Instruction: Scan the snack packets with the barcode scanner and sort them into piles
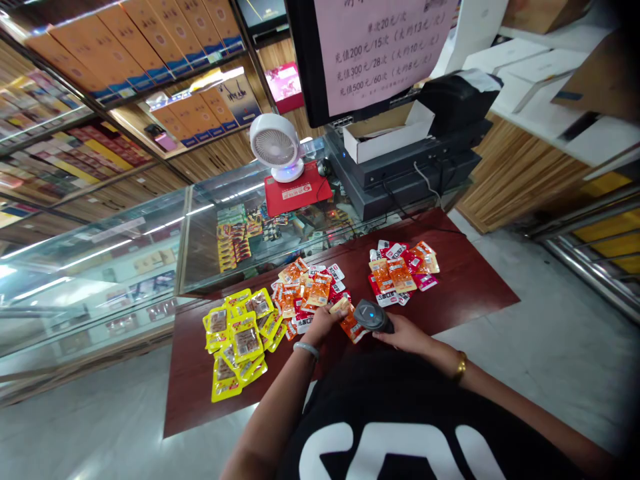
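My left hand point(323, 325) grips the end of an orange snack packet point(353, 325), closed on its pale top edge. In my right hand point(400, 333) is a dark barcode scanner point(373, 315), its head tilted over the packet and a small blue light showing on top. Just beyond my left hand lies a pile of orange and red-and-white packets point(315, 288). A second such pile point(400, 272) lies further right. Several yellow snack packets point(247, 335) are heaped at the left of the dark red tabletop point(195, 400).
Behind the tabletop runs a glass display counter point(200, 233) with small packets inside. On it stand a white fan point(275, 143) on a red mat point(300, 193), and a cash register point(370, 170) with a white open box point(390, 137). A metal railing point(590, 267) is at right.
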Available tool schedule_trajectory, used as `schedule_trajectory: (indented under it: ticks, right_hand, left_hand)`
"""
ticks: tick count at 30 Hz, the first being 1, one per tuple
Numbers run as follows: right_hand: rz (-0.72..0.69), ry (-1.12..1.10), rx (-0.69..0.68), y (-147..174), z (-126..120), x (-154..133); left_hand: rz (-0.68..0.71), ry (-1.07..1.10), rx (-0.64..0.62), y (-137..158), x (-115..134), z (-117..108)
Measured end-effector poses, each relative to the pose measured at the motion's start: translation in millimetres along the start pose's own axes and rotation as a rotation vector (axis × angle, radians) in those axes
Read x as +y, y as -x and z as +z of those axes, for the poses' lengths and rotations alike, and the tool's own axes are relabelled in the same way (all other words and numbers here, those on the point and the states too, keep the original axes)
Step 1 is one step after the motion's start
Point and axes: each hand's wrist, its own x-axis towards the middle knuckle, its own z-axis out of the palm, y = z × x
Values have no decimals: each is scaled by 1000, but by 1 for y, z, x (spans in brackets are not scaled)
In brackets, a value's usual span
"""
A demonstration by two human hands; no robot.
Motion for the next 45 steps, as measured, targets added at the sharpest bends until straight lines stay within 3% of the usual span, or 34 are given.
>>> schedule_trajectory:
  ticks: [3,7,10,14,16,19,21,26,32,38,42,44,45]
  right_hand:
    - [-1,-19,37,0,0,1]
    - [25,-15,103,1,-1,0]
    - [27,-25,136,3,-3,-4]
    - [40,-31,179,5,-2,-8]
    - [63,-44,177,5,-1,-9]
    - [73,-67,142,5,2,-9]
    - [49,-79,114,3,3,-9]
    - [23,-87,59,0,4,-10]
    - [17,-71,56,1,0,-8]
    - [9,-76,44,4,-1,0]
    - [54,-30,38,4,0,8]
    - [74,5,26,4,1,11]
    - [80,18,17,4,1,12]
  left_hand:
    - [-123,222,-182,9,-1,5]
    - [-254,356,-416,25,-3,19]
    - [-262,350,-500,38,0,23]
    - [-169,362,-598,49,4,11]
    - [-87,377,-513,47,4,4]
    - [5,323,-215,35,3,2]
    - [42,251,-119,25,4,9]
    - [99,202,-107,12,10,26]
    - [185,-20,-100,4,6,23]
    - [70,255,-64,-1,13,36]
    - [129,417,-224,-13,42,55]
    - [171,419,-298,-21,55,53]
    - [181,362,-277,-25,59,49]
